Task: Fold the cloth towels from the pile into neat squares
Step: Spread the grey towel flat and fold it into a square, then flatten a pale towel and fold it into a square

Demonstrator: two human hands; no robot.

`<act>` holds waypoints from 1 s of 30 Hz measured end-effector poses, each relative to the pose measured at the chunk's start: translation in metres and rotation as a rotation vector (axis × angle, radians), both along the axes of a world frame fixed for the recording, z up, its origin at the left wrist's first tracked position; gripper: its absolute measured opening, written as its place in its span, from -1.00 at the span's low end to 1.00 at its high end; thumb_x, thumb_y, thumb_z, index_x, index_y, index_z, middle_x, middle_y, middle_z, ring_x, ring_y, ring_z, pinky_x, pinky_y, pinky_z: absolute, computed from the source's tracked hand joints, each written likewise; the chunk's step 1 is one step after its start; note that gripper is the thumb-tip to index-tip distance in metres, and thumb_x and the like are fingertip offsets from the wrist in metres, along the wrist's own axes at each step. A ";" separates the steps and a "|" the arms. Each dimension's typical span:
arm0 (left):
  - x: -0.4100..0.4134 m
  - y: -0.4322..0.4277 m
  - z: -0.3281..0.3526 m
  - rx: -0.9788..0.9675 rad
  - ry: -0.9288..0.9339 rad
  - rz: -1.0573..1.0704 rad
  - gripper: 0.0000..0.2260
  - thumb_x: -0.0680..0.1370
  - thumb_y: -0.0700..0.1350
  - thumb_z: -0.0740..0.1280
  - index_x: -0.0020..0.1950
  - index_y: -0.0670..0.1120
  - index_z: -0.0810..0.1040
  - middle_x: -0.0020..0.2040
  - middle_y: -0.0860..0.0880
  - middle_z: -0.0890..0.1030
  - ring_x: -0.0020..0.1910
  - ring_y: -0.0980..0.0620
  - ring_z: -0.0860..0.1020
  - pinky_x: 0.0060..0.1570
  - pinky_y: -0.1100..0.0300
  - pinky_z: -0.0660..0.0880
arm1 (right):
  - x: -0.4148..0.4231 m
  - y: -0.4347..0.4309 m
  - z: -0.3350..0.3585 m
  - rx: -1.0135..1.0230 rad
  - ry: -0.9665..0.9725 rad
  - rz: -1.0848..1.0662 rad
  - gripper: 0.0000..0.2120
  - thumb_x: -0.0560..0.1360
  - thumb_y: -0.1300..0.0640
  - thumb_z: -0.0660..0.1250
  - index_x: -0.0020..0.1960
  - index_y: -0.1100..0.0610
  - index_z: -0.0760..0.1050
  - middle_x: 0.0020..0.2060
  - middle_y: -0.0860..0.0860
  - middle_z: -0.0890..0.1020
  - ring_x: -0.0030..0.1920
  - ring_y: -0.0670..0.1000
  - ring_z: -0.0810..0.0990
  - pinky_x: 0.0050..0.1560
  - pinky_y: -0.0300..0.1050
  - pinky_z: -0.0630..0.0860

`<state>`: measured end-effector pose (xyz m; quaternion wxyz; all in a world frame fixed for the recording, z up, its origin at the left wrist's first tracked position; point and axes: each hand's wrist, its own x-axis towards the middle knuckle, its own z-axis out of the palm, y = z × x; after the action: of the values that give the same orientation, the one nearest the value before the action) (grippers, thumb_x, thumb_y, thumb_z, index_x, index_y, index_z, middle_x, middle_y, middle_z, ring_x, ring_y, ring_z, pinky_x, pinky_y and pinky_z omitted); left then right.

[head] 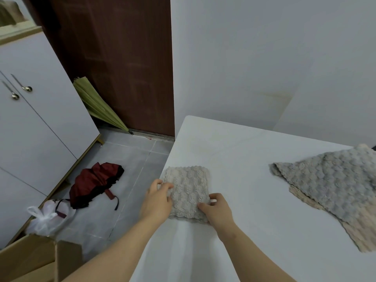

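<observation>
Soft, nubbly beige towel (pixel 188 193) lay folded square on the bench (pixel 254 231); left hand (pixel 157 200) and right hand (pixel 216 208) pinched its near edges, best gripped at corners, being light and floppy.

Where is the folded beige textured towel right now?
The folded beige textured towel lies at the white table's left edge in the head view, between the left hand and right hand, left of the unfolded towel pile.
</observation>
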<state>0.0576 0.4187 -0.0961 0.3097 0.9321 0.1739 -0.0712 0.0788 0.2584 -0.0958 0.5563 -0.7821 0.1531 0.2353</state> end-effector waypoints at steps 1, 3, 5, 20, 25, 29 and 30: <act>-0.001 -0.001 0.002 0.062 0.019 -0.010 -0.66 0.57 -0.20 0.16 0.33 0.04 0.39 0.39 0.04 0.20 0.26 0.00 0.34 0.14 0.16 0.44 | -0.001 0.000 0.000 -0.036 -0.010 0.008 -0.71 0.44 0.17 0.35 0.11 0.12 0.36 0.01 0.06 0.53 0.02 0.08 0.56 0.01 -0.03 0.55; -0.002 -0.006 0.006 0.201 0.023 -0.032 -0.64 0.57 -0.16 0.15 0.36 0.07 0.34 0.40 0.04 0.20 0.34 0.00 0.24 0.26 0.17 0.32 | -0.003 -0.002 0.000 -0.082 -0.022 0.027 -0.69 0.45 0.13 0.35 0.14 0.14 0.36 -0.02 0.03 0.50 -0.04 0.05 0.53 -0.12 -0.13 0.49; -0.004 -0.013 0.011 0.327 -0.006 -0.059 -0.63 0.57 -0.16 0.14 0.37 0.08 0.32 0.39 0.04 0.22 0.35 0.00 0.22 0.29 0.18 0.22 | -0.006 -0.005 0.001 -0.087 -0.014 0.027 -0.70 0.47 0.13 0.33 0.14 0.13 0.34 -0.06 0.02 0.49 -0.13 0.03 0.50 -0.25 -0.20 0.41; 0.009 -0.152 0.037 0.236 -0.153 -0.545 -0.66 0.60 -0.14 0.09 0.38 -0.01 0.32 0.32 0.00 0.38 0.30 -0.01 0.34 0.23 0.17 0.28 | -0.032 -0.157 0.024 -0.299 -0.163 -0.113 -0.82 0.53 0.16 0.20 0.12 0.15 0.46 -0.09 -0.02 0.51 -0.21 -0.09 0.46 -0.30 -0.26 0.37; 0.009 -0.233 0.036 0.279 -0.197 -0.688 -0.66 0.60 -0.15 0.09 0.38 -0.02 0.34 0.30 -0.02 0.40 0.27 -0.03 0.36 0.23 0.15 0.29 | -0.037 -0.244 0.029 -0.575 -0.206 -0.065 -0.76 0.54 0.14 0.16 0.17 0.12 0.45 0.04 0.00 0.53 -0.05 0.01 0.51 -0.13 -0.16 0.40; 0.013 -0.301 0.031 0.285 -0.192 -0.749 -0.66 0.60 -0.15 0.09 0.37 -0.03 0.34 0.29 -0.02 0.40 0.26 -0.03 0.36 0.20 0.16 0.30 | -0.035 -0.314 0.031 -0.751 -0.269 0.019 -0.74 0.54 0.14 0.13 0.19 0.10 0.45 0.12 0.03 0.52 0.12 0.04 0.48 -0.03 -0.14 0.40; 0.015 -0.318 0.029 0.292 -0.187 -0.750 -0.66 0.60 -0.16 0.09 0.37 -0.03 0.34 0.29 -0.02 0.41 0.25 -0.03 0.36 0.20 0.15 0.30 | -0.034 -0.331 0.030 -0.782 -0.280 0.050 -0.73 0.54 0.14 0.12 0.20 0.10 0.44 0.12 0.03 0.52 0.14 0.04 0.47 -0.03 -0.15 0.39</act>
<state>0.0726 0.1012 -0.0676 0.1414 0.9674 -0.1983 -0.0688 0.0446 -0.0722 -0.0655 0.2270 -0.9624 0.1350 0.0644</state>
